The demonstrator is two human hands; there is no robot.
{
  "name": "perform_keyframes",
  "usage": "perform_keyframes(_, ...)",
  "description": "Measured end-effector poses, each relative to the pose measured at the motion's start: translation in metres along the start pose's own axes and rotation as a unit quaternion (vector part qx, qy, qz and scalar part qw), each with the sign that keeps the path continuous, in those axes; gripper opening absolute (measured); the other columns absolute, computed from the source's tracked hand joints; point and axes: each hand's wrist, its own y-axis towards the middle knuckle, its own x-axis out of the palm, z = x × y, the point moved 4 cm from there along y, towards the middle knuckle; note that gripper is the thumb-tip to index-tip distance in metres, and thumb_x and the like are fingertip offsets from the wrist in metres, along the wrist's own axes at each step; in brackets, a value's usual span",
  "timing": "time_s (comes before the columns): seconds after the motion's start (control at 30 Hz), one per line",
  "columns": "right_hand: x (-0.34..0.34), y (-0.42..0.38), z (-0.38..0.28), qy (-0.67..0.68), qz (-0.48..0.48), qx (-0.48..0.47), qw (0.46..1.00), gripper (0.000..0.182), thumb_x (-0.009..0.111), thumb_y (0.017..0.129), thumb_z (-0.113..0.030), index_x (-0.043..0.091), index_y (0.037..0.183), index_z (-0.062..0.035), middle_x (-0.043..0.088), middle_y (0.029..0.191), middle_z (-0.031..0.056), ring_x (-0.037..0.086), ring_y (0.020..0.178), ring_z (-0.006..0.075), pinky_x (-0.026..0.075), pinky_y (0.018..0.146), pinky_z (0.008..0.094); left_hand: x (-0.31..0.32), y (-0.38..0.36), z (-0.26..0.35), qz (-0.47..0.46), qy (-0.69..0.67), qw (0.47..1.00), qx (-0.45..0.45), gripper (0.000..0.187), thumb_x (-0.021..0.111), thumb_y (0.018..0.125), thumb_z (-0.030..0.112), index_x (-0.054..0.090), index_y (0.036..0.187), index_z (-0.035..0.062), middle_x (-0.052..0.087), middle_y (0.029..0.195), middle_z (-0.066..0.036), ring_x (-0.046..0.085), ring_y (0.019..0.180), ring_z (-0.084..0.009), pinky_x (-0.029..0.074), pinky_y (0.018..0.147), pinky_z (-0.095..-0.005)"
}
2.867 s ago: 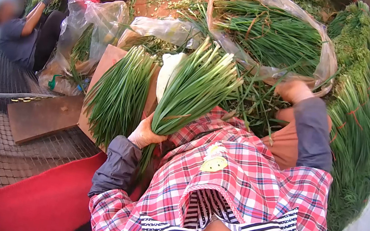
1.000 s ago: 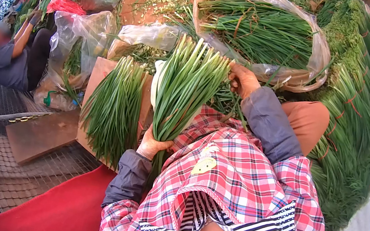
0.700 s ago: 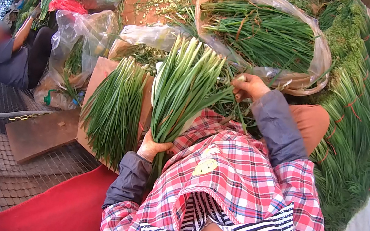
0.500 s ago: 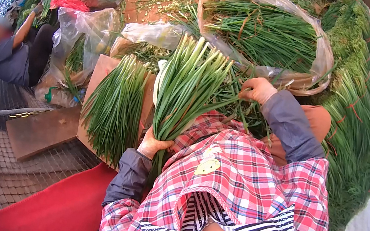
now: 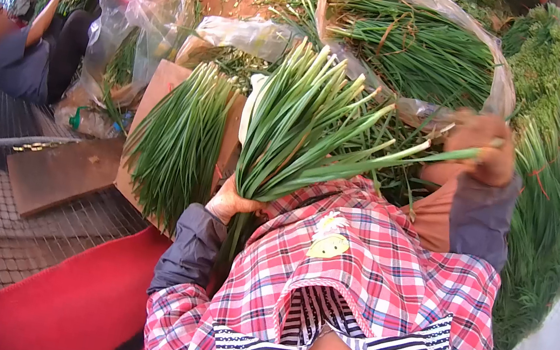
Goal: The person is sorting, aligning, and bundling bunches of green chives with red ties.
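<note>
My left hand (image 5: 232,200) is wrapped round the leafy lower part of a bunch of garlic chives (image 5: 296,125), whose pale cut ends fan out upward. Several stalks splay from this bunch toward my right hand (image 5: 481,147), which is smeared by motion. One pale stalk runs right into its fingers, which look closed on it. A white strip (image 5: 252,106) shows along the bunch's left edge. Left of that, a second bunch of chives (image 5: 181,142) lies on a tan board (image 5: 154,89). Loose leaves and trimmings (image 5: 395,161) lie behind the held bunch.
A clear plastic bag (image 5: 502,83) holds more chives at the back. Along the right lies a long heap of chives (image 5: 557,216). Another person (image 5: 23,58) sits at the left, near a plastic bag (image 5: 138,22). A brown board (image 5: 60,170) rests on netting.
My right hand has moved right, away from the bunch. Several stalks now stretch out to the right after it. My left hand keeps its hold on the bunch.
</note>
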Motion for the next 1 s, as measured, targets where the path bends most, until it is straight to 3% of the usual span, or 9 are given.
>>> perform_keyframes(0.13,-0.031,-0.026,-0.081,0.100,0.134,-0.160,0.973,0.016,0.057,0.072,-0.012,0.050,0.082,-0.0037,0.054,0.062,0.0001,0.044,0.048,0.0118,0.037,0.048,0.0281,-0.004,0.000,-0.003,0.010,-0.034,0.999,-0.004,0.065,0.070,0.061,-0.003,0.046,0.120,0.0052,0.061,0.090,-0.007,0.058,0.064,-0.0155,0.048,0.051,-0.0270)
perform_keyframes(0.23,-0.085,-0.053,-0.062,-0.248,0.144,0.101,0.953,0.013,0.056,0.068,-0.011,0.055,0.077,-0.0015,0.057,0.069,0.0048,0.052,0.059,0.0159,0.042,0.055,0.0304,-0.001,-0.001,-0.003,0.021,-0.050,0.999,0.005,0.068,0.069,0.061,-0.006,0.042,0.123,0.0057,0.060,0.091,-0.008,0.058,0.063,-0.0164,0.048,0.052,-0.0274)
perform_keyframes(0.27,-0.082,-0.050,-0.041,-0.405,0.117,0.222,0.879,0.014,0.057,0.067,-0.012,0.058,0.076,-0.0010,0.059,0.071,0.0069,0.055,0.063,0.0183,0.044,0.058,0.0318,0.000,-0.002,-0.004,0.023,-0.052,0.998,0.003,0.069,0.068,0.061,-0.006,0.042,0.124,0.0058,0.060,0.091,-0.008,0.058,0.063,-0.0166,0.048,0.052,-0.0275)
perform_keyframes(0.33,-0.069,-0.037,0.030,-0.759,-0.056,0.475,0.441,0.026,0.062,0.068,-0.019,0.063,0.090,-0.0054,0.063,0.086,0.0131,0.061,0.082,0.0283,0.048,0.075,0.0367,0.004,-0.004,-0.003,0.026,-0.072,0.997,0.006,0.070,0.067,0.061,-0.008,0.041,0.124,0.0055,0.060,0.091,-0.008,0.058,0.063,-0.0169,0.049,0.052,-0.0281)
perform_keyframes(0.37,-0.079,-0.044,0.059,-0.754,-0.055,0.483,0.442,0.032,0.064,0.069,-0.020,0.063,0.099,-0.0096,0.063,0.094,0.0127,0.060,0.087,0.0298,0.047,0.079,0.0379,0.006,-0.005,0.000,0.033,-0.075,0.997,0.009,0.070,0.068,0.061,-0.008,0.041,0.124,0.0054,0.060,0.091,-0.008,0.058,0.062,-0.0168,0.049,0.052,-0.0281)
perform_keyframes(0.47,-0.009,-0.005,0.099,-0.365,0.106,0.349,0.856,0.034,0.061,0.080,-0.019,0.057,0.110,-0.0034,0.063,0.088,0.0097,0.061,0.078,0.0134,0.050,0.069,0.0259,0.011,-0.007,-0.002,0.052,-0.086,0.995,0.016,0.072,0.068,0.060,-0.008,0.040,0.125,0.0052,0.060,0.095,-0.008,0.058,0.066,-0.0168,0.049,0.055,-0.0282)
perform_keyframes(0.5,0.020,0.011,0.112,-0.253,0.113,0.358,0.891,0.031,0.059,0.083,-0.018,0.057,0.109,-0.0010,0.063,0.085,0.0085,0.059,0.072,0.0108,0.051,0.064,0.0234,0.008,-0.006,-0.006,0.053,-0.079,0.995,0.012,0.073,0.069,0.060,-0.009,0.040,0.126,0.0053,0.059,0.098,-0.008,0.059,0.070,-0.0170,0.049,0.057,-0.0284)
perform_keyframes(0.9,0.057,0.036,0.217,-0.192,0.150,0.474,0.846,0.028,0.061,0.079,-0.017,0.058,0.093,0.0060,0.058,0.061,0.0100,0.055,0.046,0.0169,0.045,0.044,0.0250,0.010,-0.004,-0.006,0.076,-0.041,0.996,0.036,0.080,0.073,0.056,-0.005,0.037,0.127,0.0054,0.052,0.119,-0.005,0.050,0.107,-0.0161,0.039,0.092,-0.0304)
perform_keyframes(1.0,0.070,0.030,0.213,-0.058,-0.018,0.451,0.891,0.021,0.058,0.080,-0.015,0.059,0.087,0.0048,0.059,0.062,0.0104,0.055,0.047,0.0167,0.045,0.045,0.0263,0.012,-0.002,-0.001,0.058,-0.037,0.997,0.037,0.082,0.074,0.055,-0.005,0.037,0.127,0.0053,0.052,0.119,-0.005,0.050,0.108,-0.0164,0.039,0.092,-0.0309)
